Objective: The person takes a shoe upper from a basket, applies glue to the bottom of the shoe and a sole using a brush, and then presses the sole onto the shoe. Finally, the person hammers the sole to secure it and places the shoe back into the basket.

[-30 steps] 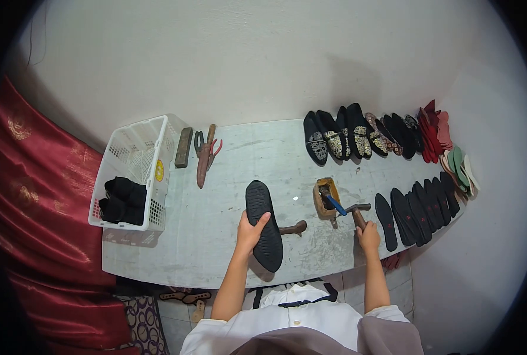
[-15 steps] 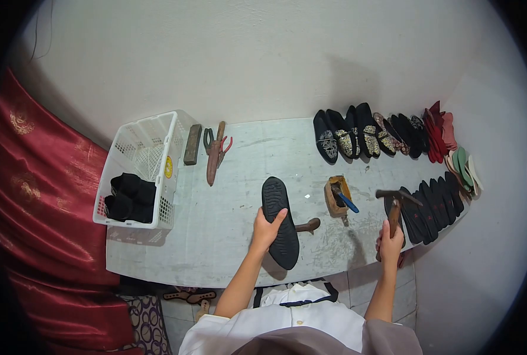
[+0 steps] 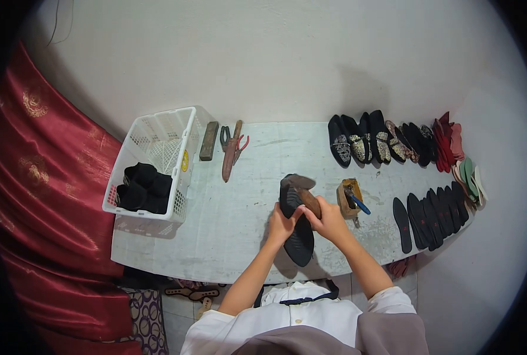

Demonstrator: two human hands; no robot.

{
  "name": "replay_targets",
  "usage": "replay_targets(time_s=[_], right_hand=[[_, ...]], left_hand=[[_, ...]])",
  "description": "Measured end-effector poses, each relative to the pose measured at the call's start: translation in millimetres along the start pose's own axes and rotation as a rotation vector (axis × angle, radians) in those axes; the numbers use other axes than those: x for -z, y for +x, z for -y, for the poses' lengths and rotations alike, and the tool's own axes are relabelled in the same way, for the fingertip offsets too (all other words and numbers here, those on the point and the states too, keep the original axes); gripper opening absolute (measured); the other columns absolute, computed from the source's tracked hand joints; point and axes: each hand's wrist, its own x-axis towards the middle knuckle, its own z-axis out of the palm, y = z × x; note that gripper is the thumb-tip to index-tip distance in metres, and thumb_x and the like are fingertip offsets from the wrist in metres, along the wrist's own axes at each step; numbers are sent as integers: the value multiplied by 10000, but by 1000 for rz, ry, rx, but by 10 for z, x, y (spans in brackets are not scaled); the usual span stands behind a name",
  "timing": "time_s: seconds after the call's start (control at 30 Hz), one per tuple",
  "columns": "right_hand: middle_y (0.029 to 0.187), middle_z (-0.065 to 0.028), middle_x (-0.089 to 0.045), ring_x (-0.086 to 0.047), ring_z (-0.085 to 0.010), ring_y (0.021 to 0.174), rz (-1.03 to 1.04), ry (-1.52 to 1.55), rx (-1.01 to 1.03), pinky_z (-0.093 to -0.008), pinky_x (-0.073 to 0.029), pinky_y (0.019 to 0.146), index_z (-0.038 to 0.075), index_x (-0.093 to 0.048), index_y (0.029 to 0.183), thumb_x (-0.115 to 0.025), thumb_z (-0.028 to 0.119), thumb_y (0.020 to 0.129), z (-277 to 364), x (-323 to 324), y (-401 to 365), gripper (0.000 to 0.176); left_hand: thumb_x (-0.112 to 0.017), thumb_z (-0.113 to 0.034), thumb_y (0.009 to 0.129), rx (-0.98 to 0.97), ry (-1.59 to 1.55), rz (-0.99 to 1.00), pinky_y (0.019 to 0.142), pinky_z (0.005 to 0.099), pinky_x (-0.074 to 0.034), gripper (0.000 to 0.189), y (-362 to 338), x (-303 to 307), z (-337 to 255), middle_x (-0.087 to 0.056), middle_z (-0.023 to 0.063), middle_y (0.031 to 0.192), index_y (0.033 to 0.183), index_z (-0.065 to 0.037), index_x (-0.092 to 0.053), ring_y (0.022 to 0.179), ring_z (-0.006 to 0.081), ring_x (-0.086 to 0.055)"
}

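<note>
My left hand (image 3: pixel 281 226) grips a black shoe (image 3: pixel 300 248) around its middle, with the ridged sole facing up. In my right hand (image 3: pixel 329 221) is a hammer (image 3: pixel 309 203), held by its wooden handle. Its slightly blurred head overlaps the upper end of the sole. The two hands are close together, thumbs almost meeting over the shoe. To the right of them stands a small worn box (image 3: pixel 344 207) with a blue-handled tool (image 3: pixel 361 205) leaning in it.
A white plastic basket (image 3: pixel 183 186) with black shoes (image 3: pixel 145 186) stands left. Behind it lie a dark block (image 3: pixel 209 141), pliers (image 3: pixel 241 144) and a brown sheath-like piece (image 3: pixel 229 163). Finished-looking shoes (image 3: pixel 358 139), black insoles (image 3: pixel 432 219) and coloured pieces (image 3: pixel 443 142) line the right side.
My right hand has swung the hammer left from beside the insoles to over the shoe. The brown knobbed piece that stuck out beside the shoe is now hidden. The view has shifted slightly.
</note>
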Motion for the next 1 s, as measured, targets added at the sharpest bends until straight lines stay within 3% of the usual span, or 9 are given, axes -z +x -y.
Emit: replay_targets(time_s=[0.13, 0.33, 0.43, 0.53, 0.57, 0.77, 0.87, 0.9, 1.0], right_hand=[[685, -211, -609, -632, -380, 638, -248, 93, 134, -403, -480, 535, 9, -515, 911, -668, 275, 824, 14, -35, -27, 319], [651, -192, -609, -634, -365, 597, -59, -42, 50, -378, -484, 538, -5, -540, 955, -665, 187, 816, -101, -10, -55, 268], [646, -200, -606, -633, -375, 602, -178, 14, 117, -387, -479, 524, 2, -538, 924, -670, 207, 818, 26, 4, -151, 266], [615, -169, -599, -635, -323, 557, -159, -198, 15, -356, -472, 500, 2, -536, 885, -671, 210, 824, -48, -145, -167, 255], [611, -175, -596, -630, -330, 548, -69, -184, -71, -352, -471, 499, -3, -538, 889, -670, 210, 825, -120, -166, -127, 259], [647, -215, -608, -632, -395, 637, -283, 113, 36, -415, -488, 535, -12, -521, 897, -683, 259, 810, -67, -128, -242, 328], [654, -212, -614, -640, -381, 628, -123, -68, -96, -388, -489, 533, -12, -533, 876, -688, 227, 805, -168, -175, -235, 294], [659, -223, -614, -642, -389, 636, -106, 107, -116, -391, -488, 529, -10, -538, 864, -685, 215, 807, -49, -87, -225, 274], [657, -240, -608, -639, -404, 645, -283, 109, 21, -413, -488, 530, -12, -541, 869, -677, 214, 812, -44, -129, -294, 269]], left_hand=[[-719, -458, 755, 3, -25, -6, 732, 408, -505, 616, 9, -44, 89, -643, 245, 937, 1058, 33, -504, 872, 376, -644], [-712, -461, 765, -56, -50, 11, 721, 411, -508, 610, 5, -21, 59, -643, 240, 932, 1054, 33, -499, 863, 370, -648], [-716, -450, 766, -66, -33, -16, 716, 407, -508, 595, 36, -59, 134, -642, 243, 927, 1038, 31, -494, 860, 369, -649], [-721, -455, 762, -58, -46, -9, 715, 402, -506, 602, 44, -68, 128, -640, 244, 925, 1024, 34, -489, 851, 365, -649], [-722, -460, 760, -55, -58, 1, 715, 401, -505, 607, 35, -69, 105, -640, 244, 926, 1020, 35, -487, 848, 364, -649], [-721, -483, 752, -18, -79, 1, 742, 410, -497, 619, 23, -59, 90, -635, 239, 955, 1026, 23, -491, 880, 350, -642], [-718, -496, 747, 29, -84, 26, 747, 411, -495, 630, -6, -24, 3, -635, 235, 959, 1031, 18, -492, 890, 352, -640], [-717, -499, 747, 28, -71, 18, 745, 412, -495, 630, -17, -27, 13, -636, 234, 958, 1030, 19, -493, 889, 353, -640], [-713, -501, 748, 3, -61, -6, 740, 414, -497, 627, 13, -48, 39, -638, 231, 953, 1025, 19, -498, 883, 357, -640]])
